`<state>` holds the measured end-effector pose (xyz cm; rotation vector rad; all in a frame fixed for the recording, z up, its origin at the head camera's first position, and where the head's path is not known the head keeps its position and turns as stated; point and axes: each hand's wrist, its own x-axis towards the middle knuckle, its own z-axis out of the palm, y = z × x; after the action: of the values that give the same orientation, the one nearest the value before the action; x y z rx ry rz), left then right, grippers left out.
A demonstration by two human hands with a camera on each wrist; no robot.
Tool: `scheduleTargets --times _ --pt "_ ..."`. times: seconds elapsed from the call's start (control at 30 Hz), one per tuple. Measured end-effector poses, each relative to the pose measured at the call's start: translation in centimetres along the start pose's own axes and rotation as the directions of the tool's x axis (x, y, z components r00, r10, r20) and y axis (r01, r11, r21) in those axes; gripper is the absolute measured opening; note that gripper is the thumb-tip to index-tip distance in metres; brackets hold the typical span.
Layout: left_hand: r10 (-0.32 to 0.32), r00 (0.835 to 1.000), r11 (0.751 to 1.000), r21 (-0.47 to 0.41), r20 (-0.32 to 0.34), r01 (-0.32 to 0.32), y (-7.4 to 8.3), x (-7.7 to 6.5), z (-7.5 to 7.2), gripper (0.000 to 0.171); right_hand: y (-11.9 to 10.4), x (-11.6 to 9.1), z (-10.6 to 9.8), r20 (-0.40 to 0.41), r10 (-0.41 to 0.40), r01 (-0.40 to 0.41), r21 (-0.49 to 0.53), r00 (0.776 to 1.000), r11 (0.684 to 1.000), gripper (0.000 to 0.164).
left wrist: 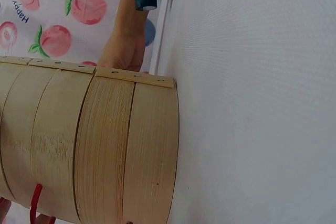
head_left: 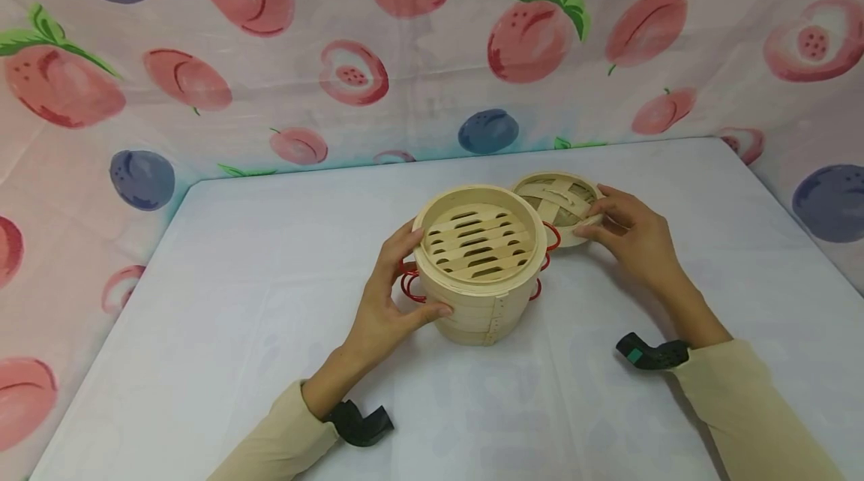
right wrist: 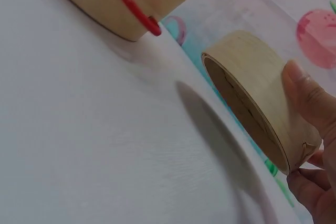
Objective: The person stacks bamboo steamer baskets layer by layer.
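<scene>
**Steamer open on the white table, a hand on each part**

A white table (head_left: 270, 278) stood before a fruit-print cloth (head_left: 202, 31). Near its middle sat a stacked bamboo steamer (head_left: 479, 263) with red wire handles (head_left: 408, 282), its slatted inside open to view. The left hand (head_left: 391, 293) curled round the steamer's left wall, thumb pressed to the front. Just behind and right of it, the lid (head_left: 556, 199) was tilted off the table, pinched at its rim by the right hand (head_left: 634, 237).
</scene>
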<state>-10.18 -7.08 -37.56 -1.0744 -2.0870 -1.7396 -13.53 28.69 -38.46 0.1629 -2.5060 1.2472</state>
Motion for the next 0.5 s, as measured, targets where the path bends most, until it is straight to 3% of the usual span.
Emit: scheduleTargets --times 0.5 --pt "-0.015 1.000 1.000 0.006 0.005 0.015 0.1 0.1 -0.2 0.081 -2.7 0.5 -2.5 -0.100 0.035 -0.025 0.097 0.994 0.995 0.027"
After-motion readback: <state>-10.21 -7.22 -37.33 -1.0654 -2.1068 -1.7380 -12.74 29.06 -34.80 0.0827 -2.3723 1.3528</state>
